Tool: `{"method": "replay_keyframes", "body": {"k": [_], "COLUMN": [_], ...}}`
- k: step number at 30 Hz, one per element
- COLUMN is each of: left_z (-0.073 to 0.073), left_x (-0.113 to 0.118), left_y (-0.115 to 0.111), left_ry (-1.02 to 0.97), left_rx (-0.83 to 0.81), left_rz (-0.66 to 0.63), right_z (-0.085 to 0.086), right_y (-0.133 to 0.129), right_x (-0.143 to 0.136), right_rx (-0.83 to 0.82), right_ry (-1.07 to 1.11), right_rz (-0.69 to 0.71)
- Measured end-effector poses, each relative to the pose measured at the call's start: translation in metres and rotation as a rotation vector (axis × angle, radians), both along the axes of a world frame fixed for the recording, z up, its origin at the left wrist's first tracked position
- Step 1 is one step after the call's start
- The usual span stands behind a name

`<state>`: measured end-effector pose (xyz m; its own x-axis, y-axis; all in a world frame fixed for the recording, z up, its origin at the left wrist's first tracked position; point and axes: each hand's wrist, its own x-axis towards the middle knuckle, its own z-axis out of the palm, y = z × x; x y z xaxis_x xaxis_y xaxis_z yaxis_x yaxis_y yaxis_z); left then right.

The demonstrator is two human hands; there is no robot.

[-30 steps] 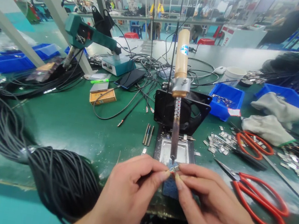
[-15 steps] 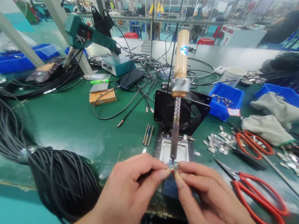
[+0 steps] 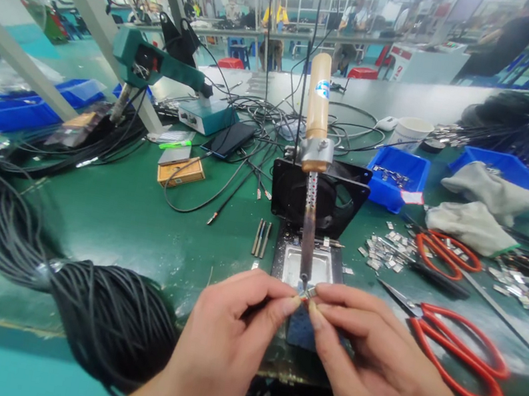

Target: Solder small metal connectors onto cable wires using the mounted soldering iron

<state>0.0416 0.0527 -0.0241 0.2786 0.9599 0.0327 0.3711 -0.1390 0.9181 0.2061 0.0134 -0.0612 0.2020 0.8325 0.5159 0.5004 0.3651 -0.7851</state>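
Both hands meet at the tip of an upright soldering iron [image 3: 319, 102], which is clamped with its wooden handle up and its tip pointing down. My left hand [image 3: 226, 333] is closed in a pinch of thumb and forefinger; what lies in it is too small and covered to name. Between the fingertips of my right hand [image 3: 378, 366] is a small silver metal connector [image 3: 311, 292], close to the iron's tip. Under the tip sits a shallow metal tray [image 3: 290, 263], partly behind my fingers. Just behind the iron a black fan frame [image 3: 286, 191] leans.
Red-handled scissors [image 3: 458, 355] lie right of my right hand, near loose metal connectors [image 3: 385, 248] and orange-handled scissors [image 3: 445, 255]. A thick bundle of black cables [image 3: 113, 315] fills the left front. Blue bins [image 3: 397, 173], gloves [image 3: 473, 226] and tangled cables stand farther back.
Both hands stay pinched at the iron's tip with almost no movement. The whole view has shifted very slightly.
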Motion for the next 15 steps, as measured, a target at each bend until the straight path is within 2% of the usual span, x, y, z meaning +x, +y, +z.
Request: {"method": "replay_keyframes", "body": {"k": [15], "left_z": [0.0000], "left_x": [0.0005], "left_y": [0.0005], "left_ry": [-0.057], "left_rx": [-0.084], "left_rz": [0.022], "right_z": [-0.0018], "right_y": [-0.0044], "right_x": [-0.0002], "right_rx": [-0.030], "right_ry": [0.047], "right_rz": [0.006]}}
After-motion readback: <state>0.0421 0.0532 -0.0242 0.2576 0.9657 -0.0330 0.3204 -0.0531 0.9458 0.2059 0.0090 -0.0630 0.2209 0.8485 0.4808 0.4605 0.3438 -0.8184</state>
